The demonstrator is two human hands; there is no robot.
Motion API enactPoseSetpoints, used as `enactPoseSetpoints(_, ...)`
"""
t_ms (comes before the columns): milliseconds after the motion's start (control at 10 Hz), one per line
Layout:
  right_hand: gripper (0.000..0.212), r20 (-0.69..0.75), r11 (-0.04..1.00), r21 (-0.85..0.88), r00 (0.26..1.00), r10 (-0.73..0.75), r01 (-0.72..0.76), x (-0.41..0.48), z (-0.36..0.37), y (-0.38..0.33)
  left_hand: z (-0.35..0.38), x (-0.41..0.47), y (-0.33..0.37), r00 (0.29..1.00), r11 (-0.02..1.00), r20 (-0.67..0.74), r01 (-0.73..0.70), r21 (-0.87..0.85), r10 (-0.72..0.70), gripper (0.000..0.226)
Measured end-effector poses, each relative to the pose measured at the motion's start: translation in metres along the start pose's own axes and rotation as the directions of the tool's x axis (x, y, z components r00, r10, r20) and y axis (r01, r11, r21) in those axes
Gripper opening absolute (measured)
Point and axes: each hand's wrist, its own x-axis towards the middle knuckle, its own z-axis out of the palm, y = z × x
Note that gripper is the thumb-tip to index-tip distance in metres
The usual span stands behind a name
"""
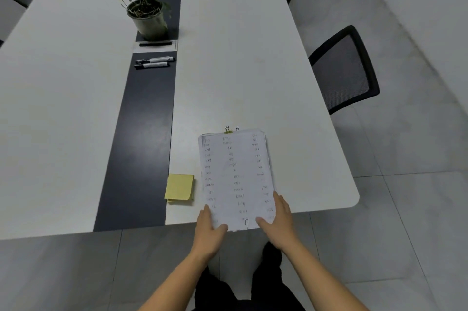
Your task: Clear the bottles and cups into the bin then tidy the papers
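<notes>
Our left hand [211, 224] and right hand [278, 219] press straight fingers against both sides of the papers [235, 174] between them, probably to square the stack at the desk [304, 133] edge; sticky notes [179, 187] sit just left.

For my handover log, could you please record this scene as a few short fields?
paper stack: at the near edge of the table, binder clips at its far end
left hand: flat against the stack's near left corner
right hand: flat against its right edge
sticky notes: yellow, just left of the stack
markers: two on the dark strip
bottles, cups: none in view
</notes>
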Motion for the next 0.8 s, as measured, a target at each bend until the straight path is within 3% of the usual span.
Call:
enactPoseSetpoints(200,0.1,0.077,0.946,-0.312,0.995,-0.069,0.09,0.011,0.001,0.029,-0.008,-0.005,0.003,0.999,0.999,0.039,-0.002,0.032,0.0,0.077)
enactPoseSetpoints(300,0.068,0.021,0.936,-0.335,0.994,-0.105,0.106,0.039,0.008,0.071,-0.009,-0.015,0.017,0.998,1.0,0.054,-0.017,0.011,0.016,0.081)
enactPoseSetpoints(400,0.077,0.067,0.884,-0.436,0.986,-0.153,0.167,0.018,-0.008,0.038,-0.013,-0.013,0.01,0.998,0.992,0.051,-0.038,0.116,0.033,0.053)
enactPoseSetpoints(500,0.095,0.175,0.859,-0.48,0.979,-0.104,0.177,0.0,-0.031,0.009,-0.023,-0.008,-0.003,0.995,0.941,0.059,-0.097,0.323,0.082,0.072)
enactPoseSetpoints(600,0.084,0.173,0.855,-0.415,0.949,-0.263,0.312,-0.006,-0.077,-0.04,-0.034,-0.016,-0.005,0.995,0.823,0.073,-0.097,0.559,0.068,0.081)
enactPoseSetpoints(700,0.055,-0.024,0.867,-0.127,0.872,-0.489,0.483,-0.034,-0.14,-0.143,-0.048,-0.026,-0.016,0.997,0.795,0.027,-0.075,0.601,0.073,0.074)
enactPoseSetpoints(800,0.033,-0.266,0.568,0.158,0.589,-0.763,0.808,-0.115,-0.208,-0.241,-0.057,-0.035,-0.05,0.999,0.746,0.019,-0.037,0.665,0.032,0.072)
